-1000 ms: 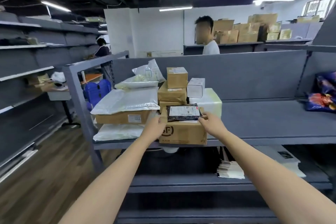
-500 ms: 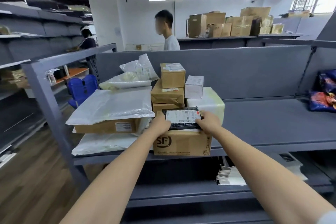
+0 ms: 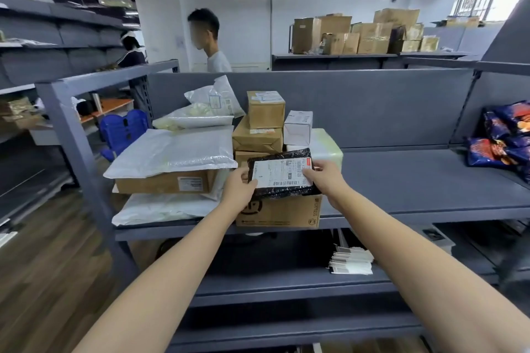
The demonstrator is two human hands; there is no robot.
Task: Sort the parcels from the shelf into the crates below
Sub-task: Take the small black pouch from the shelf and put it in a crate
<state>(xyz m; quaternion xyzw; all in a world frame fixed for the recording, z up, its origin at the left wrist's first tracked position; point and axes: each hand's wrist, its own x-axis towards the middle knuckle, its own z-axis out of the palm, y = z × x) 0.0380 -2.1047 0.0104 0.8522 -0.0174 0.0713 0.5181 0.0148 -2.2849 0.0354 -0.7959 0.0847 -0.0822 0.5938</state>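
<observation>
Looking down at the grey shelf (image 3: 415, 180), we see the parcel (image 3: 282, 173) held between two hands just above a brown carton (image 3: 286, 212) that stands at the shelf's front edge. The parcel is flat and thin, wrapped in crinkled glossy black plastic. A white shipping label covers most of its upper face, printed with barcodes and small text that we cannot read, and it has a red mark in its top right corner. The parcel is tilted so that the label faces us. We cannot tell whether its near edge touches the carton.

The left hand (image 3: 239, 189) grips the parcel's nine o'clock edge, thumb on top and fingers curled beneath. The right hand (image 3: 327, 178) grips the three o'clock edge, with its thumb lying on the label.

At twelve o'clock from the parcel stand stacked brown boxes (image 3: 258, 137), with a small white box (image 3: 298, 127) and a pale wrapped block (image 3: 328, 146) just beside them at one o'clock. At nine o'clock a white padded bag (image 3: 172, 152) lies on a flat carton (image 3: 163, 182). Well away at three o'clock, blue snack bags (image 3: 504, 137) sit at the end of the shelf. At five o'clock, on the shelf below, lies a bundle of white tags (image 3: 351, 261). Beyond the back panel at eleven o'clock stands a person in a white shirt (image 3: 218, 61).
</observation>
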